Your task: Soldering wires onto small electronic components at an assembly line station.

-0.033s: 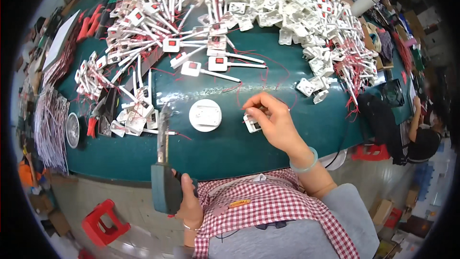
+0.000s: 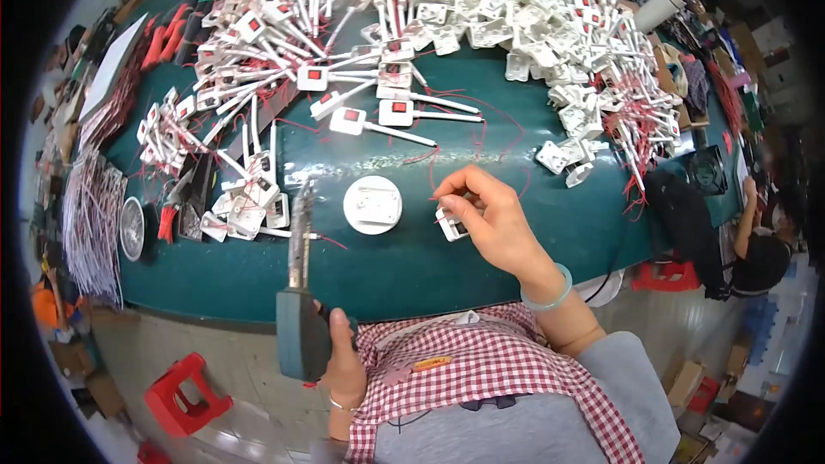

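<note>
My left hand (image 2: 344,357) is wrapped round the dark teal handle of a power tool (image 2: 302,335). Its long, thin metal barrel points away from me over the table edge. My right hand (image 2: 494,222) pinches a thin red wire (image 2: 434,197) between thumb and forefinger. Beneath those fingers a small white plastic housing (image 2: 450,225) rests on the table, partly covered by the hand; whether the fingers also touch it I cannot tell. Between my hands stands a round white stand (image 2: 369,228) with a white rectangular piece (image 2: 376,205) on top.
Beyond my hands, the green table (image 2: 412,279) bears white handled parts with red switches (image 2: 348,120), a heap of white housings (image 2: 516,9) and wired parts (image 2: 632,103). A metal bowl (image 2: 131,228) stands at left. A red stool (image 2: 185,395) is on the floor. Other people work nearby.
</note>
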Motion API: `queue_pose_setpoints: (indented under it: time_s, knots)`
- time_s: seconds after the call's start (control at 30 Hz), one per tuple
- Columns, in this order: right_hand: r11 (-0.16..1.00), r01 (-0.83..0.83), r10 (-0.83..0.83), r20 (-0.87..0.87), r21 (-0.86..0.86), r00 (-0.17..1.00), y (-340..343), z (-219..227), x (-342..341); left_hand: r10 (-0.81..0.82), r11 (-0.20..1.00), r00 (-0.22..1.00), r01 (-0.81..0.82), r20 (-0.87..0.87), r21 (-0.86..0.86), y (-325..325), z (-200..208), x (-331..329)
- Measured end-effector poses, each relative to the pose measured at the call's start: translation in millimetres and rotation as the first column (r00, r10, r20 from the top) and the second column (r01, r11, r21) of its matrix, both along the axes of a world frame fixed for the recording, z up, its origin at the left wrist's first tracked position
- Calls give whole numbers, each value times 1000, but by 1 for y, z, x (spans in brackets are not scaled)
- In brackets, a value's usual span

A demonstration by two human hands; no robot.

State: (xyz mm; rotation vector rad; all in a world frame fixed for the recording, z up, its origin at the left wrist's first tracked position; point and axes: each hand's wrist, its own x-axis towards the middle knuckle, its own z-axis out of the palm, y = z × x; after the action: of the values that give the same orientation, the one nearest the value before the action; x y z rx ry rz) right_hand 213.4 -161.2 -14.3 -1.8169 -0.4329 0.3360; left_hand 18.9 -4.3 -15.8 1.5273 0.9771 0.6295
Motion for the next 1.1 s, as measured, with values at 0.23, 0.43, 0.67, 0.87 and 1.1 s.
queue_pose_setpoints:
  time_s: [0.23,0.43,0.67,0.87,1.1]
  knots:
    - [971,-213,229,187,-105,955,38,18,8,-223,968,972,230,-78,102,3,-14,-10]
    - [955,-206,268,321,-213,908,52,17,13,-293,767,906,414,-307,491,18,-30,39]
    - [957,-195,261,348,-213,900,50,12,5,-281,929,950,235,135,285,27,-20,102]
    - [972,-136,195,335,-192,922,61,13,1,-348,889,933,297,93,348,35,-16,110]
    - [989,-65,116,417,-135,902,67,6,-3,-360,882,927,303,103,362,38,-14,111]
